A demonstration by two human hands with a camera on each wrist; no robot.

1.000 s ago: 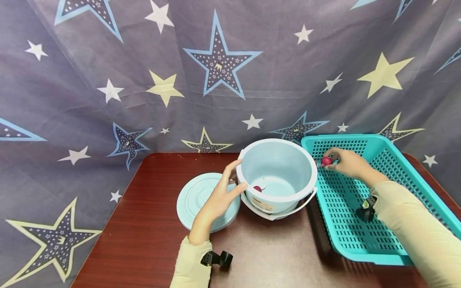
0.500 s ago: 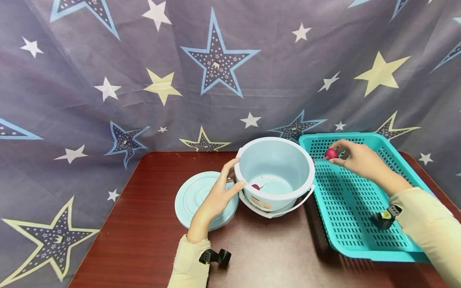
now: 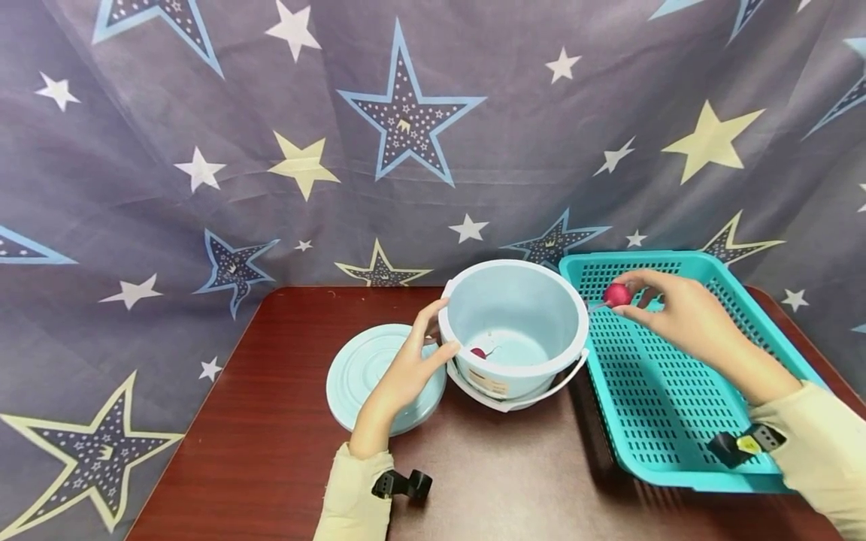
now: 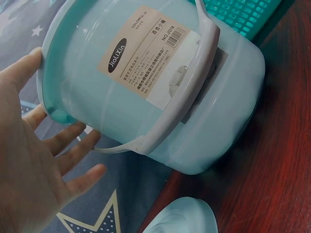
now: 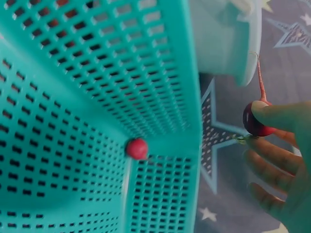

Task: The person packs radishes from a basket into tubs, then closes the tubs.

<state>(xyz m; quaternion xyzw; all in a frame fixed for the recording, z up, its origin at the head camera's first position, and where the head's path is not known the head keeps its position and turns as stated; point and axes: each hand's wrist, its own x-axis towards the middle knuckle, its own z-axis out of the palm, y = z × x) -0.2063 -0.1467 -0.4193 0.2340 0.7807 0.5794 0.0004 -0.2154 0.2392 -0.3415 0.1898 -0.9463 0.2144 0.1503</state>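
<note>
My left hand (image 3: 404,370) rests at the left of a pale blue bucket (image 3: 516,306), its thumb at the rim. In the left wrist view its fingers spread fairly straight beside the bucket's wall. My right hand (image 3: 693,319) pinches a red radish (image 3: 618,294) between thumb and fingers, the thin root pointing toward the bucket. That radish is above the left side of a teal basket (image 3: 639,478) in the head view. Inside the bucket lies another radish (image 3: 477,352), partly hidden by the front rim. The right wrist view shows a further radish (image 5: 137,148) in a basket corner.
A round pale blue lid (image 3: 352,376) lies on the dark red table (image 3: 271,458), left of the bucket and partly under my left forearm. The bucket's white handle (image 3: 575,373) hangs down in front. Behind the table hangs a star-patterned cloth (image 3: 271,75).
My right hand, pinching the radish, has lifted it from near the basket's left wall, drawing slightly back, then moved a little left toward the bucket. My left hand stays at the bucket.
</note>
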